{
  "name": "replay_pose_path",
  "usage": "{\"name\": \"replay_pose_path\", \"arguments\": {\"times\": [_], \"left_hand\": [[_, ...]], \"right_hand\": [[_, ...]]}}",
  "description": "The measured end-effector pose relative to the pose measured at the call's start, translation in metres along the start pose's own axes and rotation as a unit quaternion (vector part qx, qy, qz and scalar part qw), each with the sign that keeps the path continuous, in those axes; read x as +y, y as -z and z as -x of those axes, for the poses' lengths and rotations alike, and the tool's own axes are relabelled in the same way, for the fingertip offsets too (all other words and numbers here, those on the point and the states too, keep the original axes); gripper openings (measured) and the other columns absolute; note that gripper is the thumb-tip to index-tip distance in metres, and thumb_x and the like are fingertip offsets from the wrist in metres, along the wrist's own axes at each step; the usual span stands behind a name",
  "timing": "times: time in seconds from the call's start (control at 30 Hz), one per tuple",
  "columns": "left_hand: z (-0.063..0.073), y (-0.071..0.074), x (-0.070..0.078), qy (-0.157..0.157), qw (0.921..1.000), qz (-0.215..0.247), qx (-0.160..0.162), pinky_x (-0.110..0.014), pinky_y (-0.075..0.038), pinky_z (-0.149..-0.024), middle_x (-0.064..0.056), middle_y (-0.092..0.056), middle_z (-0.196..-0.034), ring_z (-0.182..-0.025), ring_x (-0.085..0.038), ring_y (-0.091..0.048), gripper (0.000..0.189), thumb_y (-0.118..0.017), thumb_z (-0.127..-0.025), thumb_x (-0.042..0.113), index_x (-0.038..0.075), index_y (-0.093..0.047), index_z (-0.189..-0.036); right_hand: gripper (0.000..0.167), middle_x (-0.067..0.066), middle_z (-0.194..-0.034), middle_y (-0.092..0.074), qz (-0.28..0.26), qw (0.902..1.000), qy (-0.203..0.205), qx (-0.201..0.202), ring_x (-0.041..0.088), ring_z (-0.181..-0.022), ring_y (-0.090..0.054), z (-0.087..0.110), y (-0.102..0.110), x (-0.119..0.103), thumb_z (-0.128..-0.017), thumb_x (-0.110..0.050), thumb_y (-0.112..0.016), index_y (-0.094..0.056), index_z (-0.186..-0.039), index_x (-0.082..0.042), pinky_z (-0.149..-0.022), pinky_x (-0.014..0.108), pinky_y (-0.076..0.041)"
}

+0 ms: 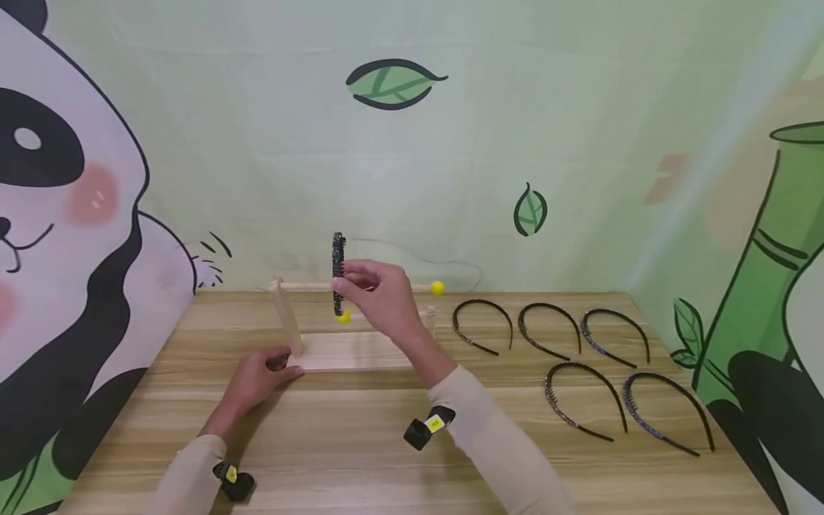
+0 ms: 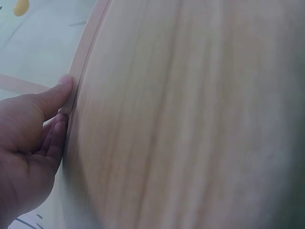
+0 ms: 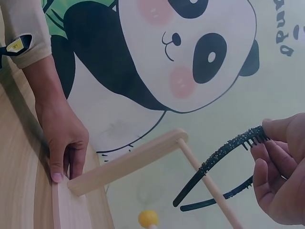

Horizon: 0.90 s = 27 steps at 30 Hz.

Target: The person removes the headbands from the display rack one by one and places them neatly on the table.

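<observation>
My right hand (image 1: 380,293) pinches a black headband (image 1: 337,268) with sparkling stones and small teeth, raised at the upper rod of a wooden rack (image 1: 350,350). Seen from the right wrist, the headband (image 3: 228,148) has its two ends pointing away from the fingers, and its arms lie on either side of the rod (image 3: 217,191), one crossing it in view. My left hand (image 1: 257,379) grips the left end of the rack's base, its thumb on top beside the upright post (image 3: 128,162). In the left wrist view, thumb and fingers (image 2: 55,98) pinch the board's edge.
Several similar headbands (image 1: 553,365) lie in two rows on the right of the wooden table (image 1: 360,443). Yellow balls cap the upper rod (image 1: 437,287) and the lower rod (image 1: 344,316). A printed panda backdrop (image 1: 257,143) hangs behind the table.
</observation>
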State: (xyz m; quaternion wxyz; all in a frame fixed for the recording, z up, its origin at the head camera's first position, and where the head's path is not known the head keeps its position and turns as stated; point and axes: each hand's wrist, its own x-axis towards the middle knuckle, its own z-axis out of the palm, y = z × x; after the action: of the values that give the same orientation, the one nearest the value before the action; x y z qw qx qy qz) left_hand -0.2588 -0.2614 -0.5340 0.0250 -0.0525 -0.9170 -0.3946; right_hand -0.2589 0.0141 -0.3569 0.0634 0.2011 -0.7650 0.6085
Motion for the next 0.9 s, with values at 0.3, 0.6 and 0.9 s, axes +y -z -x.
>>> {"name": "replay_pose_path", "arguments": {"times": [0.3,0.6,0.9], "left_hand": [[0.001,0.001,0.0,-0.005,0.9999,0.007,0.007,-0.031,-0.055,-0.081,-0.019,-0.074,-0.114,-0.099,-0.024,-0.069,0.047,-0.082,-0.089,0.022,-0.005,-0.069,-0.125],[0.0,0.001,0.001,0.004,0.9999,0.014,-0.001,-0.032,-0.056,-0.081,-0.021,-0.073,-0.115,-0.101,-0.028,-0.07,0.05,-0.082,-0.09,0.024,-0.007,-0.067,-0.126],[0.0,0.0,-0.003,-0.009,0.9998,0.015,0.006,-0.024,-0.055,-0.078,-0.021,-0.073,-0.115,-0.099,-0.026,-0.07,0.048,-0.082,-0.089,0.021,-0.007,-0.068,-0.125]], "right_hand": [[0.037,0.008,-0.107,-0.077,0.011,0.9998,-0.009,0.017,0.017,-0.092,-0.07,0.005,0.021,0.004,-0.093,-0.026,-0.078,-0.073,-0.125,-0.009,-0.076,0.028,-0.059],[0.036,0.008,-0.105,-0.077,0.022,0.9989,-0.009,0.041,0.02,-0.092,-0.069,0.013,0.045,0.011,-0.093,-0.025,-0.078,-0.073,-0.124,-0.008,-0.077,0.03,-0.058],[0.036,0.01,-0.106,-0.076,0.017,0.9982,-0.018,0.055,0.021,-0.092,-0.069,0.019,0.063,0.014,-0.092,-0.025,-0.079,-0.073,-0.123,-0.008,-0.077,0.03,-0.057]]}}
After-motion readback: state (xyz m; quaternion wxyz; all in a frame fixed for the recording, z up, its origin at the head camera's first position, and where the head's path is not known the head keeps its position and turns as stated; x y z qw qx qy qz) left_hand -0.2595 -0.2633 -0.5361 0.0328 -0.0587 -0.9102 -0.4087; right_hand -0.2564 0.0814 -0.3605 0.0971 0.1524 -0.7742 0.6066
